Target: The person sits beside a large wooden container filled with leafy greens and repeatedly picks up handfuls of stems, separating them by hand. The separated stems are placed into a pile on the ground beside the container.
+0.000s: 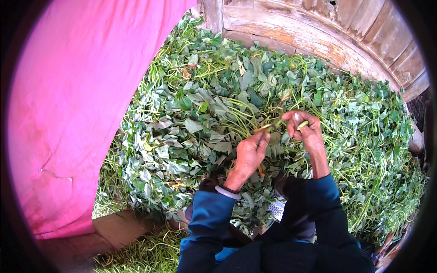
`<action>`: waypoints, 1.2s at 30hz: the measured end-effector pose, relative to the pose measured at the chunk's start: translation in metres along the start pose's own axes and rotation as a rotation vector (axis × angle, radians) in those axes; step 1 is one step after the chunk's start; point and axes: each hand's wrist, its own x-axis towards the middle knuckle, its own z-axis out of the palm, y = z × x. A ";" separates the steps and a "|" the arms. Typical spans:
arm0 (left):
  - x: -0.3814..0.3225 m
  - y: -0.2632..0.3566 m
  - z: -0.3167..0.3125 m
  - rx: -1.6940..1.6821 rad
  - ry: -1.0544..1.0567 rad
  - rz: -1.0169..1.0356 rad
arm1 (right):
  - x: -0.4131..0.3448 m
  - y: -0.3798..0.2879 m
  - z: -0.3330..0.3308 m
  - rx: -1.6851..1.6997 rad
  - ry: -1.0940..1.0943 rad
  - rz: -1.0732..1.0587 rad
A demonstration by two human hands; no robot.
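My left hand, with a pale bangle at its wrist, grips the stem ends of a bunch of leafy green vines whose leaves spread up and left. My right hand is a little to the right, its fingers curled near the stem ends, with a short yellow-green piece at its thumb. Whether that piece is held or worn on the thumb cannot be told. A small dark thing lies at the left fingertips. Below and around both hands spreads a large heap of cut green vines and leaves.
A pink cloth hangs along the left side. Weathered wooden boards curve behind the heap at the top right. Stripped green stems lie at the lower left beside a brown slab. My knees are below my hands.
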 end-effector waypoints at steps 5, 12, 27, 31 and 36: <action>-0.005 -0.003 -0.003 0.322 -0.202 0.341 | 0.033 -0.002 0.005 -0.544 -0.585 -0.419; -0.006 -0.004 -0.023 0.369 -0.196 0.561 | 0.050 0.012 0.008 -0.758 -0.908 -0.100; 0.009 -0.026 -0.069 0.122 0.331 -0.021 | 0.030 -0.047 -0.093 -1.004 -0.376 -0.449; 0.010 -0.033 -0.082 -0.399 0.404 -0.098 | -0.009 -0.031 -0.182 -0.024 0.304 -0.128; 0.011 -0.034 -0.091 -0.426 0.419 -0.184 | -0.021 -0.032 -0.280 0.748 0.437 -0.310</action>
